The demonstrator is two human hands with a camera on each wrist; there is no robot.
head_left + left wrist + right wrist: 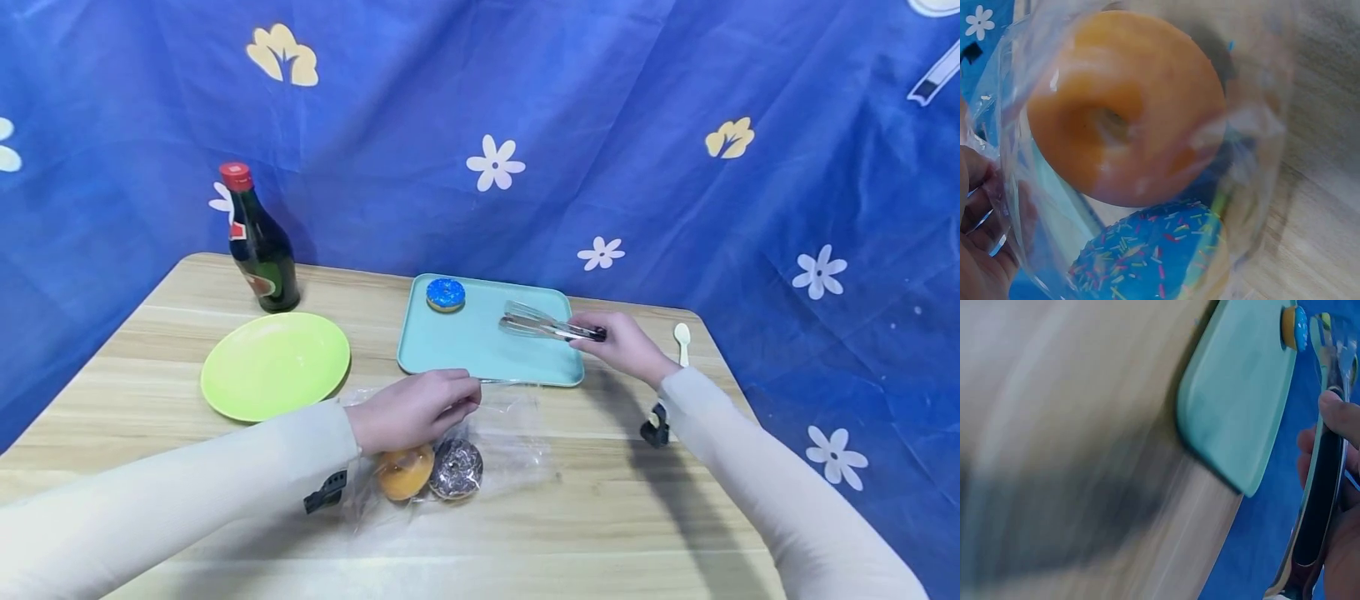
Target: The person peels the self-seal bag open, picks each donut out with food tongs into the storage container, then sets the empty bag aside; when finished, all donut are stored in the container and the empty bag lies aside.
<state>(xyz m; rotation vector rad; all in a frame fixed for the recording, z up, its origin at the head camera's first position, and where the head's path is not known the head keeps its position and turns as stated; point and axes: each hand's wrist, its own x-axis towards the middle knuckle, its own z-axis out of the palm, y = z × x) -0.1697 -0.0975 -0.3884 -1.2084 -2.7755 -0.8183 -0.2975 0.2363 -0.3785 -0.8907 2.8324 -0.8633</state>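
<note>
Serving tongs point(1324, 487) gripped in right hand point(621, 340) above tray point(487, 357)'s right edge; clear bag point(513, 429) of doughnuts point(406, 478) pinched in left hand point(420, 408) near tray's front edge.

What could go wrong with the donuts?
The clear bag in the left grip looks thin and floppy, so the orange donut and the dark donut inside might tumble out. The tongs in the right grip reach over the tray and could bump the blue donut if they swing left.
</note>
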